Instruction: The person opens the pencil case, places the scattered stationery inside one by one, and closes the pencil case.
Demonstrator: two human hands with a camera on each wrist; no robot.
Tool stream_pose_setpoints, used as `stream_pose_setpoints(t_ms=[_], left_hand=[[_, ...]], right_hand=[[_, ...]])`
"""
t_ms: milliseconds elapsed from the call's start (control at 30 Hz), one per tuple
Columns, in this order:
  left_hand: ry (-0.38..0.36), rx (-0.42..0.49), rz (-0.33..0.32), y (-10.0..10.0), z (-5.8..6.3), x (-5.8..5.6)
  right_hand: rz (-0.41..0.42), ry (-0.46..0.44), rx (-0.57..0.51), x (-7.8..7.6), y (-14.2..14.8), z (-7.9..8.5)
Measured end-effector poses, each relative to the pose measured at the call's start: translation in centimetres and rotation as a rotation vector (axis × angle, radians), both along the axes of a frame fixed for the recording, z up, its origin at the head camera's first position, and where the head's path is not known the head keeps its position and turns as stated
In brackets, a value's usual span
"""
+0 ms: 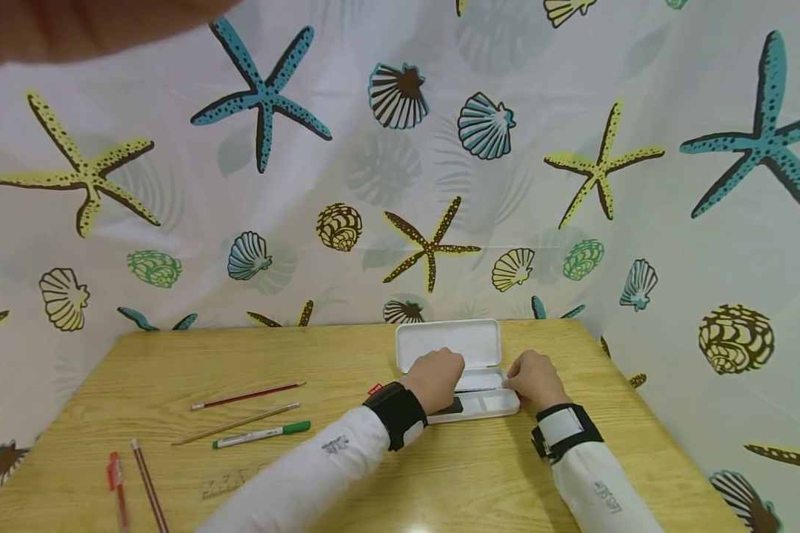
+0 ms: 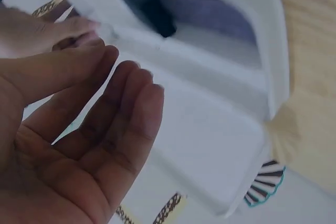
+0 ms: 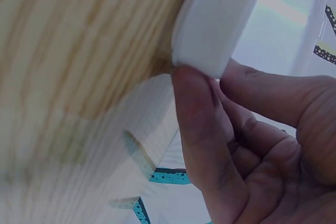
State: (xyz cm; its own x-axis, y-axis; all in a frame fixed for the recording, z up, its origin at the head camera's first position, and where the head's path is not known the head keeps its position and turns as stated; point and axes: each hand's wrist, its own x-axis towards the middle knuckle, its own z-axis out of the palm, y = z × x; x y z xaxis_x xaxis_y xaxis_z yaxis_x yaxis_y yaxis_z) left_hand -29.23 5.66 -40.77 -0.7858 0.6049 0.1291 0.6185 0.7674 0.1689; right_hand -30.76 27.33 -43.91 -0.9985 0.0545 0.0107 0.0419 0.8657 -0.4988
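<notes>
An open white pencil case (image 1: pixel 448 343) sits near the back edge of the table (image 1: pixel 480 481), with room between it and the right edge. The right hand (image 1: pixel 535 379) pinches the case's right end; the left hand (image 1: pixel 435 379), loosely curved around nothing visible, is over its left half.

A white, rounded case (image 1: pixel 500 409) lies open on the wooden table (image 1: pixel 467 481), its lid (image 1: pixel 448 342) raised behind.

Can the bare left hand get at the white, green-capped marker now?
Probably yes: the left hand seems to hold nothing, and the marker lies uncovered on the light-brown wooden table.
</notes>
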Motion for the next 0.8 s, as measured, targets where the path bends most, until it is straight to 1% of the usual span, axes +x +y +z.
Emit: stream_pose_setpoints(t_ms=[200,300,400,500,667,800], left_hand=[[-0.021,0.074,0.002,-2.5,2.9,0.1],[-0.024,0.110,-0.010,-4.2,3.7,0.1],[-0.042,0.139,-0.021,-6.0,3.9,0.0],[-0.070,0.156,-0.013,-7.7,3.9,0.1],[-0.084,0.129,0.001,-10.1,3.9,0.3],[-0.085,0.094,-0.001,-11.7,3.8,1.0]], right_hand=[[-0.010,-0.014,-0.008,0.1,-0.2,0.2],[-0.016,-0.019,-0.013,0.2,-0.2,0.2],[-0.016,-0.019,-0.018,0.2,-0.2,0.1],[-0.009,-0.019,-0.020,0.2,-0.2,0.1],[-0.017,-0.029,-0.012,0.2,-0.2,0.4],[-0.021,-0.043,-0.009,0.1,-0.2,0.4]])
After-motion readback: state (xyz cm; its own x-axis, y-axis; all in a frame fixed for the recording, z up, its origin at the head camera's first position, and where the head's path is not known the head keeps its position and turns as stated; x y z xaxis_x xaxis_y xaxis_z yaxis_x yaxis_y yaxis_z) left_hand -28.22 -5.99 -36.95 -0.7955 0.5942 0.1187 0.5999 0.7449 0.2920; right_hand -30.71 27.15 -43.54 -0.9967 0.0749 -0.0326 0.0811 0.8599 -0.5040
